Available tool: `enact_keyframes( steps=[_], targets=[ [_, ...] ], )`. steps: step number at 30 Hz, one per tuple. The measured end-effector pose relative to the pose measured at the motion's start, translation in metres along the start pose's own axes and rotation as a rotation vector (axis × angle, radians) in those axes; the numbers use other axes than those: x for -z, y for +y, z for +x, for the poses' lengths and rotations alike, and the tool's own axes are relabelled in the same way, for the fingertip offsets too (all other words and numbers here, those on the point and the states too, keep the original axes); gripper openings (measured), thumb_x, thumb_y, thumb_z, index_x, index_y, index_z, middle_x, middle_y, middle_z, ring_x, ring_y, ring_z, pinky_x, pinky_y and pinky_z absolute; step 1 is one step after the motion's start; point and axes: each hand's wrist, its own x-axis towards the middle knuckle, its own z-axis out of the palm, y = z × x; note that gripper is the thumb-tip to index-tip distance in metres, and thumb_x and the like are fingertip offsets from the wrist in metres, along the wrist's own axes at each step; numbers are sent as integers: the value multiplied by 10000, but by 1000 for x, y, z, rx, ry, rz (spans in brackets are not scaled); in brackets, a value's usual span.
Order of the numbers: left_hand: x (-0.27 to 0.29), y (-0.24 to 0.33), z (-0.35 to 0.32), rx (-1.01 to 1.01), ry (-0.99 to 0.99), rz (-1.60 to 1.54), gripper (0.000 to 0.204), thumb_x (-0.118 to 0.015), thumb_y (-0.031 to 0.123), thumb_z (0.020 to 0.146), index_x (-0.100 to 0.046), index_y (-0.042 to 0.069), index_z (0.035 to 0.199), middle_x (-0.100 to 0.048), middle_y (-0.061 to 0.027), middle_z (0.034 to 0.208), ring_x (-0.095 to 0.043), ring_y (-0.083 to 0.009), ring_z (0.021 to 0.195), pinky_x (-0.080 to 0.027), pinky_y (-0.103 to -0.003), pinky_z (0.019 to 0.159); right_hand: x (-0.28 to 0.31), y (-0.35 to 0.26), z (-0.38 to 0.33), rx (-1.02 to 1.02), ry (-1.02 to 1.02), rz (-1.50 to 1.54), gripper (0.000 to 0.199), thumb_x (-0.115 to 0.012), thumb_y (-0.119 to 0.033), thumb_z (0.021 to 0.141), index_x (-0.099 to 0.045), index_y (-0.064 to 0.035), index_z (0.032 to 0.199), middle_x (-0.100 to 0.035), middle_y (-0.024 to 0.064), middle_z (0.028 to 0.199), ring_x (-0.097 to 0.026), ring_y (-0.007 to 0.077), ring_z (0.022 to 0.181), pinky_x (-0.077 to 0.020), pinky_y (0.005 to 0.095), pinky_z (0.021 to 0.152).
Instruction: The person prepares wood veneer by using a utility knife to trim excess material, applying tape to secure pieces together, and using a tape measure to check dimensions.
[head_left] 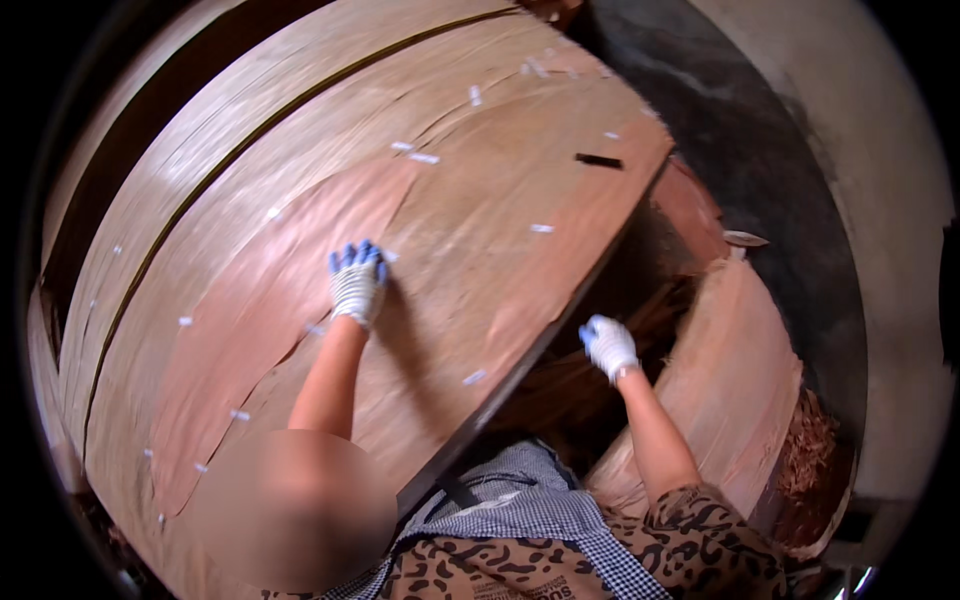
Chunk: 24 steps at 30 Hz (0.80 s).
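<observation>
On veneer sheet (450,230) — left grip (357,283) flat.

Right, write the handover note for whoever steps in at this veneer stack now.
Left hand: gloved, palm flat on the top veneer sheet, fingers spread.
Right hand: gloved, at the sheet's right edge, grip not clear.
Sheet lies on the veneer stack; small white tape pieces dot its cracks.
A lower veneer pile sits to the right, scraps beside it.
Done: many cracks look taped. Left: probably checking the remaining splits.
</observation>
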Motion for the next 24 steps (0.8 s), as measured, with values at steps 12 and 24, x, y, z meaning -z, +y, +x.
enact_keyframes(
  steps=[12,24],
  targets=[
    [-30,100,54,57,266,261,317,-503,285,737,-544,91,984,-520,-115,1028,-433,-280,1038,-307,-453,873,-52,223,-125,-425,-153,358,256,-515,-323,767,-605,-96,844,-604,160,845,-569,349,777,-459,413,693],
    [-146,392,265,-456,250,199,273,-423,121,766,-533,99,1015,-532,-108,1017,-483,-261,979,-284,-451,965,85,382,-40,-284,213,406,195,-532,-279,793,-582,-129,906,-600,169,798,-570,346,719,-460,407,642]
  ],
)
